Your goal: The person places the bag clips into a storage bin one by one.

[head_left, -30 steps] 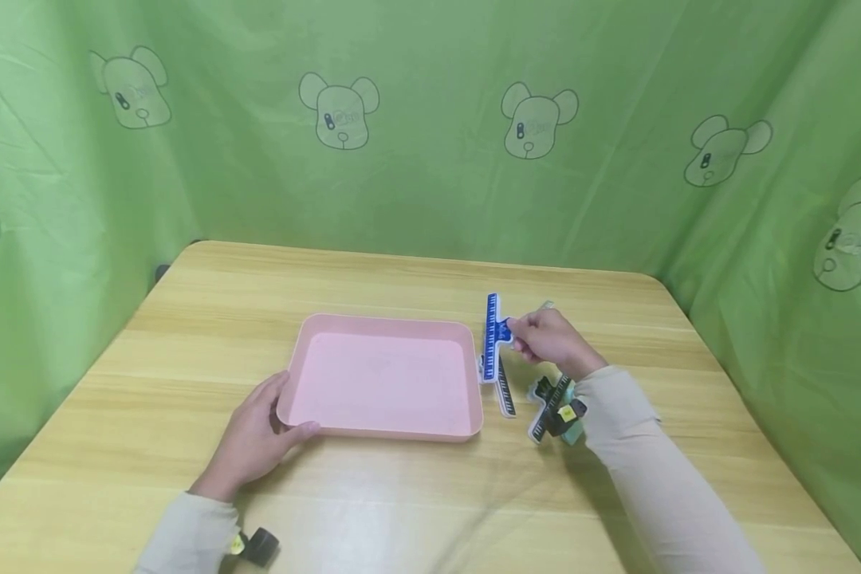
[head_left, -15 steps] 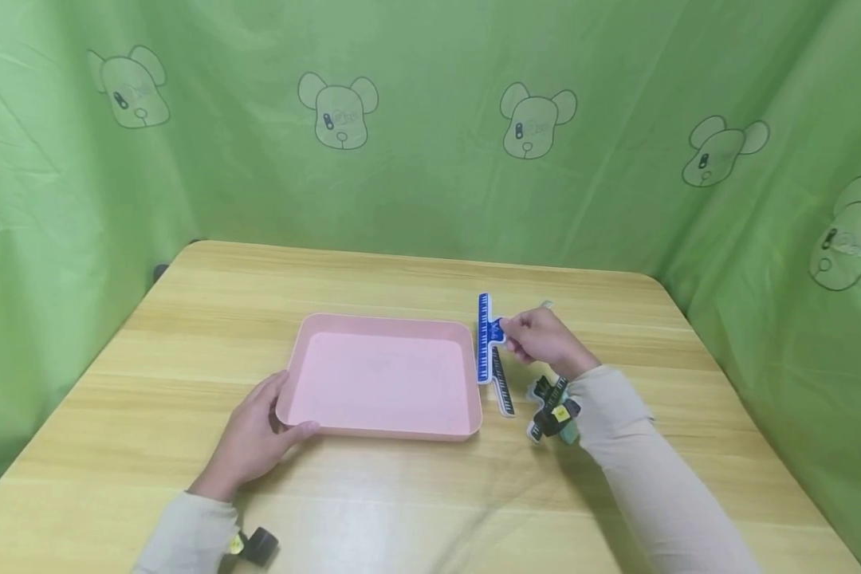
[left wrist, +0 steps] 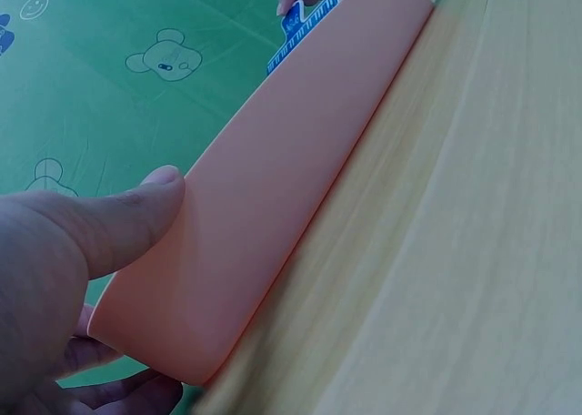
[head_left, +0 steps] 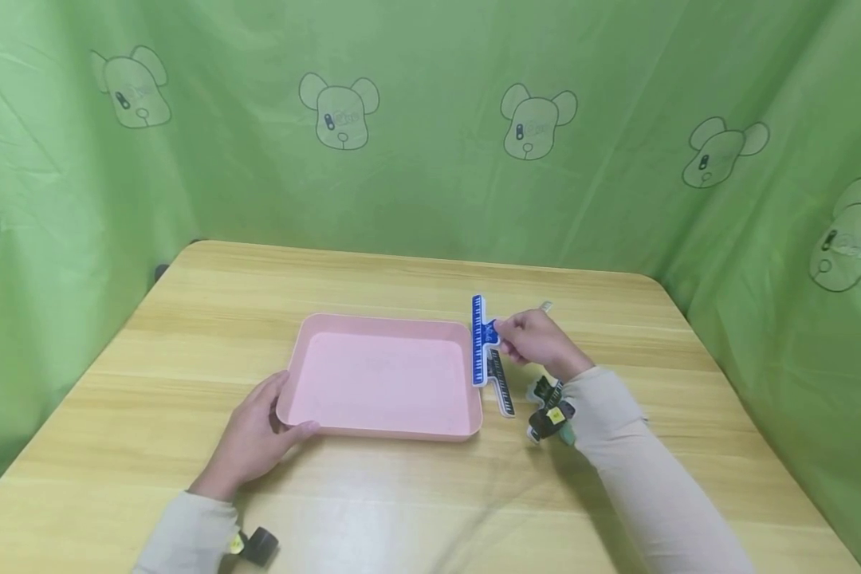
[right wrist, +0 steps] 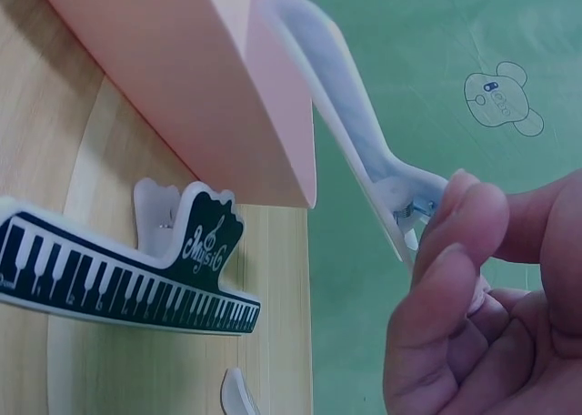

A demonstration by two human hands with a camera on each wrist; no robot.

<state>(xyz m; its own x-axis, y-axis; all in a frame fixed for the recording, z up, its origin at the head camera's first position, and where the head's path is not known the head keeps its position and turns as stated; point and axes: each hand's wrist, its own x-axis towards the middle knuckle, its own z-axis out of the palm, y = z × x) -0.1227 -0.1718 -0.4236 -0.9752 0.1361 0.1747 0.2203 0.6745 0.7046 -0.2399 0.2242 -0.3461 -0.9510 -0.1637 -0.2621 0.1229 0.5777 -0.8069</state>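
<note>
My left hand (head_left: 251,438) grips the front left corner of a pink tray (head_left: 380,435), thumb along its near wall (left wrist: 264,169) and fingers round the side. In my right hand (head_left: 541,339), a blue music clip (head_left: 478,343) with a piano-key print is pinched by its handle. It hangs upright over the tray's right rim. The right wrist view shows the clip's pale inner side (right wrist: 341,78) and its spring, above the tray's wall. A black music clip (head_left: 503,384) lies on the table just right of the tray, below the blue one.
Another black clip (head_left: 544,391) and a teal one (head_left: 568,433) lie further right, partly hidden by the right wrist's camera (head_left: 551,417). The tip of a pale clip (head_left: 547,305) shows behind my right hand. A green curtain (head_left: 430,199) surrounds the wooden table (head_left: 373,510).
My right hand has moved a little left with the blue clip, from beside the tray to over its right rim. The left hand and the tray have stayed still.
</note>
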